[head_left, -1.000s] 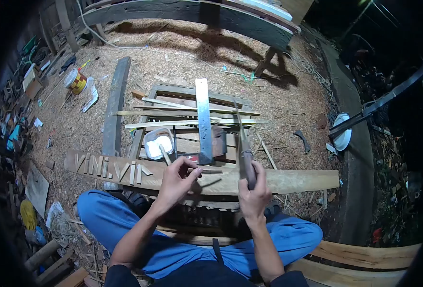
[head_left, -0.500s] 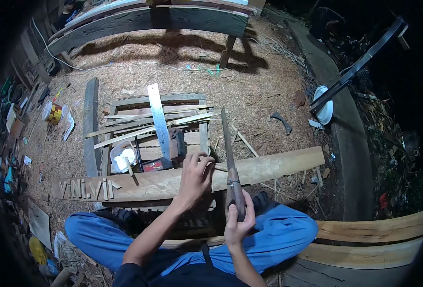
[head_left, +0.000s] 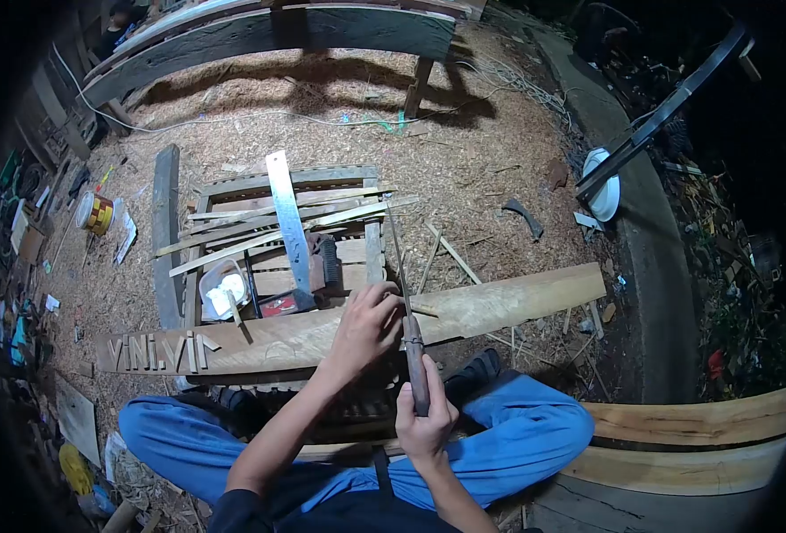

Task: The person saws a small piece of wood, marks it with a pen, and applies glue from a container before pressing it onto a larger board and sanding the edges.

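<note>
Long wooden board lies across the slatted tabletop, running from about 9 o'clock to between 2 and 3 o'clock of the left hand, taken as the clock's centre. Near 9 o'clock it carries pale letter pieces reading roughly VINI.VI; a knock might shift them if their hold is weak. Between 9 and 10 o'clock sits a tub of white stuff, its stick slanting over the board, so bumping that stick could tip it. Around 11 o'clock lie a metal ruler and a brush. The left hand curls over the board, fingertips hidden, so I cannot tell whether its grip pinches anything. Just beside it, between 2 and 3 o'clock, a thin strip pokes out past the blade of what looks like a saw. At 5 o'clock the right hand's grip is wrapped round the handle. With the blade so near the left fingers, a slip could nick them, and a loosely steadied strip could roll or split
</note>
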